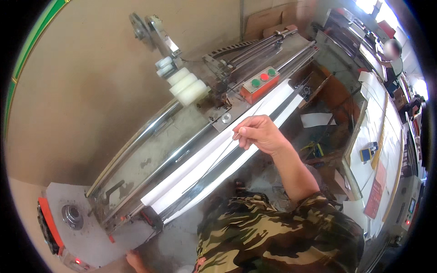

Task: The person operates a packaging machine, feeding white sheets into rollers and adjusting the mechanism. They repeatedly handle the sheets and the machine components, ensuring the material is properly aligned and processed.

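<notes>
Overhead, right hand (pixel 258 134) pinching thin rod (pixel 214 161)

I see a red rectangular sign (pixel 376 191) at lower right, leaning on the long white bench | a small bluish screen (pixel 412 205) on a grey machine panel at far lower right | a flat brown cardboard sheet (pixel 264 22) standing against the wall, top centre | a blue-and-yellow boxlike item (pixel 367 153) at right, too small to identify.
</notes>
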Demonstrator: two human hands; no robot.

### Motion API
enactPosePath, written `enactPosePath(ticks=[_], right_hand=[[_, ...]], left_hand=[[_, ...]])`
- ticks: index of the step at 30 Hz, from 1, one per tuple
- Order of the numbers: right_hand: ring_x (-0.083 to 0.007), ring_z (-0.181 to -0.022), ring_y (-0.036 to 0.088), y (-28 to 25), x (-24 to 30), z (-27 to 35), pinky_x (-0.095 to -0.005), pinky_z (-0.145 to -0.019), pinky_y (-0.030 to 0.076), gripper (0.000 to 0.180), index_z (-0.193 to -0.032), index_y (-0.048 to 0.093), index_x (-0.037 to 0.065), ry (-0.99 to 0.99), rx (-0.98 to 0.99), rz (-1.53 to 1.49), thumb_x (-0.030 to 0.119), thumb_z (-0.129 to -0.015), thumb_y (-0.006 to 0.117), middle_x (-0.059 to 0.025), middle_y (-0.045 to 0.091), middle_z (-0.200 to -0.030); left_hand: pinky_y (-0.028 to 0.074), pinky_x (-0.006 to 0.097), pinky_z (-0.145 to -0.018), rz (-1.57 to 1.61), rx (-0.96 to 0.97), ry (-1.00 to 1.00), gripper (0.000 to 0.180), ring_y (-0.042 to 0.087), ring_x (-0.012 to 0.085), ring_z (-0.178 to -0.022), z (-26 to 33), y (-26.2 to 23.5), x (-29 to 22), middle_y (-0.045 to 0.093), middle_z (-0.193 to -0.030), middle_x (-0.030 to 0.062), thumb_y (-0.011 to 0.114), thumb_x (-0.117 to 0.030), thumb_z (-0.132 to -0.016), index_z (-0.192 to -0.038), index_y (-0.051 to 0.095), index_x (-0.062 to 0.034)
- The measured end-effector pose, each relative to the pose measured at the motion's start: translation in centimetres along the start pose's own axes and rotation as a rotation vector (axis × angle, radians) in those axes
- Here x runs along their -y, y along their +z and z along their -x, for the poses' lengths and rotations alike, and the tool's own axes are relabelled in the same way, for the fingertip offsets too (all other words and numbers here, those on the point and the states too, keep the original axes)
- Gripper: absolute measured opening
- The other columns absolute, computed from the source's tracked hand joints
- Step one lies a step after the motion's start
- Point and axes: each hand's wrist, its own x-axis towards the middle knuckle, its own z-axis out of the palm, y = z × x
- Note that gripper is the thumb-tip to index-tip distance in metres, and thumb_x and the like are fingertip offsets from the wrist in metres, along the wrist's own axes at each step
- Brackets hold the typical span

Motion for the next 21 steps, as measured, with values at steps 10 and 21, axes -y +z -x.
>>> enactPosePath(ticks=[10,21], right_hand=[[-0.0134,-0.066,0.067,-2.1,-0.1,-1.4,-0.0248,-0.054,0.054,0.015,-0.1,0.07,-0.002,-0.049,-0.177,-0.105,0.013,-0.099,0.065,-0.0107,0.073,-0.088],[-0.0137,-0.07,0.067,-2.6,-0.9,-1.5,-0.0266,-0.061,0.053,0.015,-0.1,0.071,0.001,-0.022,-0.171,-0.166,0.016,-0.096,0.07,-0.0076,0.071,-0.089]], left_hand=[[0.053,0.054,-0.065,-0.115,0.076,0.062,0.044,0.067,0.0424,-0.076,0.4,-0.6,-2.6,0.069,-0.079,0.0213,0.056,-0.042,-0.095,-0.089,0.071,-0.001],[0.057,0.046,-0.065,-0.232,0.16,-0.081,0.035,0.071,0.0343,-0.075,0.1,1.5,-2.0,0.073,-0.082,0.0129,0.057,-0.039,-0.094,-0.092,0.069,-0.0065]])
